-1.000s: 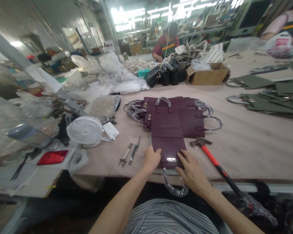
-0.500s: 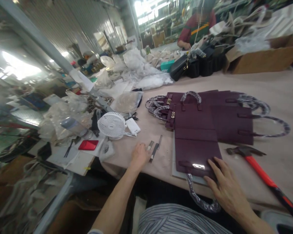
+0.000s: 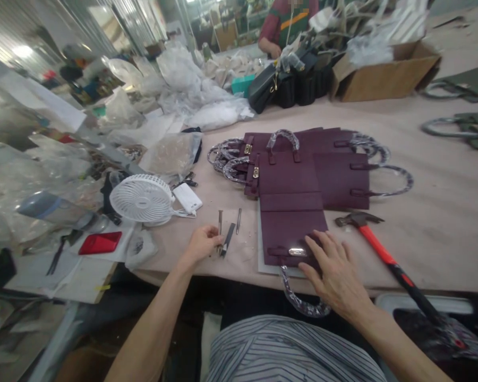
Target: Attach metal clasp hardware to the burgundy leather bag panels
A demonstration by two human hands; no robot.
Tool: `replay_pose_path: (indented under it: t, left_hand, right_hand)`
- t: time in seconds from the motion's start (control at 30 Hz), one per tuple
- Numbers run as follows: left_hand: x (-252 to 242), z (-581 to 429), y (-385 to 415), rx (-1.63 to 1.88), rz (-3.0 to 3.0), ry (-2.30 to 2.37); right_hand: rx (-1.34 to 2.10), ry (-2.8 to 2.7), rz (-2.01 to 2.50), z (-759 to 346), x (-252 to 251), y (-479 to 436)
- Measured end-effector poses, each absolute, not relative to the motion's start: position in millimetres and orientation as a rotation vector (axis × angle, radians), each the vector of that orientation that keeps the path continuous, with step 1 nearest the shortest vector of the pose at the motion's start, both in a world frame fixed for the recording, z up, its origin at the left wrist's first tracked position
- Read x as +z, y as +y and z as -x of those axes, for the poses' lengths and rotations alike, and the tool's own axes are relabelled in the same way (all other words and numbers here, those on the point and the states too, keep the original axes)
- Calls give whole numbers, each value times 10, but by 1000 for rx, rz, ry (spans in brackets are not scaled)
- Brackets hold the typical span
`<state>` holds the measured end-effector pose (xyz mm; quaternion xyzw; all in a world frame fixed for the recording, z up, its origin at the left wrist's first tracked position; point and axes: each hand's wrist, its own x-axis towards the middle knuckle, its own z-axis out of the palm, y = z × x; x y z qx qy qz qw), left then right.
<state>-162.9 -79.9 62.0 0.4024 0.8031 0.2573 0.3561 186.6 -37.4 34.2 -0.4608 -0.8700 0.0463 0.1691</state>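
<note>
My left hand (image 3: 203, 243) is at the table's front, thumb and fingers pinched at the lower end of a slim metal rod (image 3: 220, 222) with a flat head. Beside it lie a dark flat strip tool (image 3: 229, 237) and a thin metal pin (image 3: 238, 220). My right hand (image 3: 336, 268) rests with fingers spread on the lower right corner of a dark purple handbag (image 3: 290, 228). This bag lies unfolded on a pale board (image 3: 262, 254), its shiny clasp plate (image 3: 297, 252) facing up. Its plastic-wrapped handle (image 3: 302, 305) hangs over the table edge.
Several more purple bags (image 3: 342, 180) lie behind. A red-and-black hammer (image 3: 376, 244) is at the right. A white fan (image 3: 141, 199), white power bank (image 3: 188, 198) and red phone (image 3: 100, 243) are leftward. Black bags (image 3: 287, 87), a carton (image 3: 386, 74) and a co-worker (image 3: 287, 24) are farther back.
The view has swung right and down, bringing dark green bags in at the right. The slim rod by my left fingers now stands more upright. My right hand stays on the bag.
</note>
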Motion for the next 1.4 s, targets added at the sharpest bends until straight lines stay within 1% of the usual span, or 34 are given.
replay_pose_path:
  t: [0.1,0.17,0.23,0.4,0.73,0.9,1.4]
  left_hand:
    - [506,1345,-821,1240,-767,1715]
    - [408,1093,-809,1410,-667,1572]
    - [319,856,-795,1476,-613,1491]
    - [196,557,-807,1515,-682,1470]
    - [205,514,-879,1488,-1097,1400]
    - [175,496,-942,1454,-1250,1473]
    - [146,422,-874,1549,-1326,1433]
  right_hand:
    - [190,-2539,1243,-1741,325,-356]
    - [207,-2567,1232,-1690,272,-338]
    - [210,-2572,1240,-1672,226,-326]
    - [220,-2561,1257,-1681,208,-325]
    - [273,-2535,1259,-1673,206,-316]
    - [296,-2523,1265,-1672,203,-314]
    - [267,-2523,1231,-1664,236,-308]
